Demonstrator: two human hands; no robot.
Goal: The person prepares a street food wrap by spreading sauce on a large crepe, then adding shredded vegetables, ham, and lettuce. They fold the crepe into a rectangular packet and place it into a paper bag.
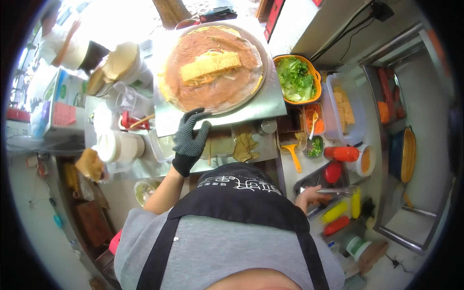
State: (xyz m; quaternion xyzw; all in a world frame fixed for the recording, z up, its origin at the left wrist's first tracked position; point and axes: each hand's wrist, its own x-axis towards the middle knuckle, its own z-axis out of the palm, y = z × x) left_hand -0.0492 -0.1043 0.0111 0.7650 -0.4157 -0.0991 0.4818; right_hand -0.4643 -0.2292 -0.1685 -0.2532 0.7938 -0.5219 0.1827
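Note:
A large round crepe (176,53), spread with reddish-brown sauce, lies on the round griddle plate in front of me. On its middle are a yellow crisp sheet (211,66) and thin shreds (208,80). My left hand (191,137), in a dark dotted glove, is at the crepe's near edge. Its thumb and fingers are apart and nothing shows between them; I cannot tell whether the fingertips touch the edge. Low on the right, my bare right hand (309,195) is closed around silver metal tongs (342,191), held over a tray of bottles.
Right of the griddle stand an orange basket of lettuce (296,79), a tub of crisp sheets (344,108), orange shreds (313,116) with a spoon and chopped greens (315,146). A yellow-handled brush (292,157) and red bottle (342,153) lie nearer. White buckets (118,146) stand left; a person (67,48) is beyond.

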